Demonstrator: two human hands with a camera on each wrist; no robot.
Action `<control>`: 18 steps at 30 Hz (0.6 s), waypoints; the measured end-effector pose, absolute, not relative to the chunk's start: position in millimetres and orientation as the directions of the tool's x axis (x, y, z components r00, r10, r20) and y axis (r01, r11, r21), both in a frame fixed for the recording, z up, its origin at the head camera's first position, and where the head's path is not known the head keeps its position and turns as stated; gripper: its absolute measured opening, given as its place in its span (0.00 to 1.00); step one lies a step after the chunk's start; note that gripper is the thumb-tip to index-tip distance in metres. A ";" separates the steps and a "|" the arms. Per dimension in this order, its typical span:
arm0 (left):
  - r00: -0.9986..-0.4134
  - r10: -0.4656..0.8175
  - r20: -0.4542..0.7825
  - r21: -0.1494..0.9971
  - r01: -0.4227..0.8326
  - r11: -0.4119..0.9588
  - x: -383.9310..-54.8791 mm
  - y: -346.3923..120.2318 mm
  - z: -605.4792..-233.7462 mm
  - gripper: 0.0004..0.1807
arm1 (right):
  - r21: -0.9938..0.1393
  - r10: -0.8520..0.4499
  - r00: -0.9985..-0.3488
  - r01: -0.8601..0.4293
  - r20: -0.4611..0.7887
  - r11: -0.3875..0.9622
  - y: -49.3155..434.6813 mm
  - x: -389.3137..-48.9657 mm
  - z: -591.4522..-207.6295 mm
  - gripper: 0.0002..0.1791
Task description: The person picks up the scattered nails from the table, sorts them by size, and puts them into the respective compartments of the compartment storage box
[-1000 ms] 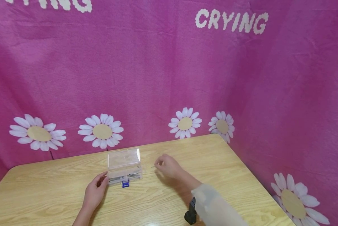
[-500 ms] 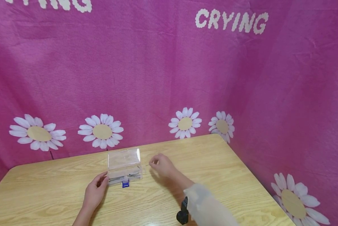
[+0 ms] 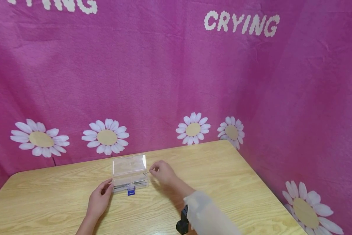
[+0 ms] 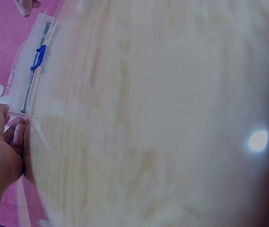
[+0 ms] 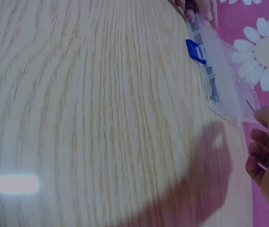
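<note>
A clear plastic box [image 3: 124, 179] stands on the table with its lid [image 3: 129, 164] raised at the back and a blue latch [image 3: 131, 191] at the front. Long, thin metal pieces [image 4: 36, 68] lie in the front of the box, and a short one lies farther back near the right end. My left hand [image 3: 99, 198] holds the box's left end between thumb and fingers. Over the right end, my right hand [image 3: 164, 173] pinches a thin metal pin [image 5: 249, 105] between thumb and forefinger; its exact kind is too small to tell.
The wood-grain table [image 3: 52, 202] ends at a pink cloth [image 3: 152, 81] printed with daisies, behind and on the right. A black device [image 3: 182, 222] is at the right sleeve [image 3: 208, 212].
My right hand has moved left with the pin, from beside the box to its right end. The left hand and the box have stayed in place.
</note>
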State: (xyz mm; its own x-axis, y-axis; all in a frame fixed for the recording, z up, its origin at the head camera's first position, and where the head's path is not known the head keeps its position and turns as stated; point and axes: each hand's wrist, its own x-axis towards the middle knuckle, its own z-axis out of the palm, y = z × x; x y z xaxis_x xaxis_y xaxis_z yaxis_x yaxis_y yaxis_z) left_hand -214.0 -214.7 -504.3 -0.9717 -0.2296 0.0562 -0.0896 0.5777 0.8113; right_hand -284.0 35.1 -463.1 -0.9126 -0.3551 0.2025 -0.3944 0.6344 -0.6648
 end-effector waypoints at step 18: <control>-0.972 -0.227 0.055 0.813 -0.088 0.575 -213.3 -214.6 -504.1 0.22 | -0.713 -0.325 -0.919 -0.381 0.223 0.589 14.2 -281.7 -470.2 0.06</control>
